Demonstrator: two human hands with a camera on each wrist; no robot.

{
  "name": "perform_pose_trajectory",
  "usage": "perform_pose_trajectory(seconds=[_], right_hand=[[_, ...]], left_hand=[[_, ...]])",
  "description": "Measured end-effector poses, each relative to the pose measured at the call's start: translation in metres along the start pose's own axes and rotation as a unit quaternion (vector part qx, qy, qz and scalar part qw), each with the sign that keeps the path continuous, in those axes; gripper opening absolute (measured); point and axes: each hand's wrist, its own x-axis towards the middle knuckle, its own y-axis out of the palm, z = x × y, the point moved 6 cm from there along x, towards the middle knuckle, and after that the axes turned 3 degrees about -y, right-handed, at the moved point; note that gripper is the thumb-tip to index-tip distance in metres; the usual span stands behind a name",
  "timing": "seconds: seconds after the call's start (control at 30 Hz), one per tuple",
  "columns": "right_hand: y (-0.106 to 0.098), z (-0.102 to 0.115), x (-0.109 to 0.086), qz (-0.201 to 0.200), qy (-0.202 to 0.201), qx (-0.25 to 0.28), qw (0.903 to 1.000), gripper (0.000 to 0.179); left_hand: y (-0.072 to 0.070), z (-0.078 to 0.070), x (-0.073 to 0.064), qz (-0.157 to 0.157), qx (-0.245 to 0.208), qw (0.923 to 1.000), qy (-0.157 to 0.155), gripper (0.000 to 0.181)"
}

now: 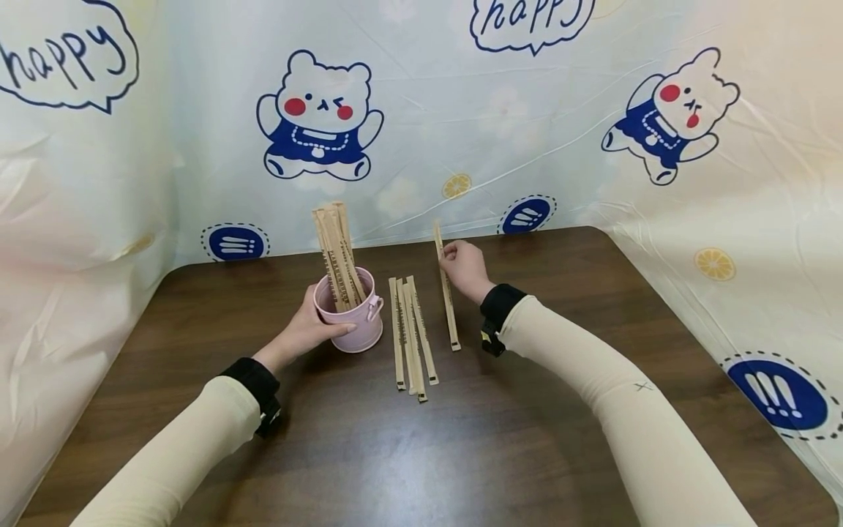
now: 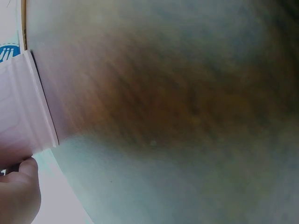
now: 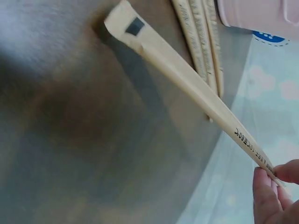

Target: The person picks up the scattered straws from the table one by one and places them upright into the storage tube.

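My left hand (image 1: 303,329) grips a small pink metal bucket (image 1: 358,333), its thumb across the front and the other fingers hidden behind. In the left wrist view, the bucket (image 2: 23,102) shows at the left edge beside my thumb (image 2: 21,186). Several paper-wrapped straws (image 1: 339,256) stand in the bucket, leaning left. My right hand (image 1: 466,269) pinches one paper-wrapped straw (image 1: 448,300) near its upper part, between thumb and fingertips. That straw (image 3: 187,88) slants across the right wrist view, its dark-marked end nearest the camera.
Between the bucket and my right hand, several more wrapped straws (image 1: 410,337) lie side by side on the dark brown wooden table (image 1: 316,446). A pale curtain (image 1: 421,110) printed with bears hangs right behind the table's far edge and along both sides.
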Motion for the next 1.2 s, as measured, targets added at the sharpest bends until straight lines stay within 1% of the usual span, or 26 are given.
perform_pose_trajectory(seconds=[0.07,0.27,0.47,0.73,0.87,0.97,1.07,1.2], right_hand=[[-0.006,0.005,0.003,-0.011,-0.004,0.014,0.9998,0.029],[-0.023,0.027,0.011,-0.047,-0.032,0.030,0.9979,0.029],[-0.038,0.051,0.017,-0.058,-0.062,0.065,0.9943,0.032],[-0.057,0.082,0.023,-0.092,-0.096,0.073,0.9885,0.034],[-0.063,0.097,0.025,-0.104,-0.110,0.079,0.9853,0.033],[-0.066,0.108,0.027,-0.108,-0.120,0.094,0.9823,0.032],[-0.070,0.121,0.028,-0.117,-0.132,0.112,0.9781,0.032],[-0.072,0.140,0.030,-0.130,-0.144,0.117,0.9740,0.031]], left_hand=[[0.000,-0.001,0.000,0.001,0.001,1.0000,0.002,0.100],[-0.001,0.001,0.001,0.000,0.003,1.0000,-0.003,0.099],[0.001,0.001,-0.001,0.004,0.003,0.9999,-0.011,0.100],[0.000,0.001,0.001,-0.002,-0.008,1.0000,-0.002,0.099],[0.001,0.000,0.000,-0.001,-0.005,1.0000,-0.004,0.099],[0.001,-0.001,-0.001,0.000,-0.002,1.0000,-0.007,0.099],[0.001,-0.002,-0.002,0.001,-0.006,1.0000,-0.007,0.099],[0.001,-0.002,-0.002,0.001,-0.009,0.9999,-0.008,0.101]])
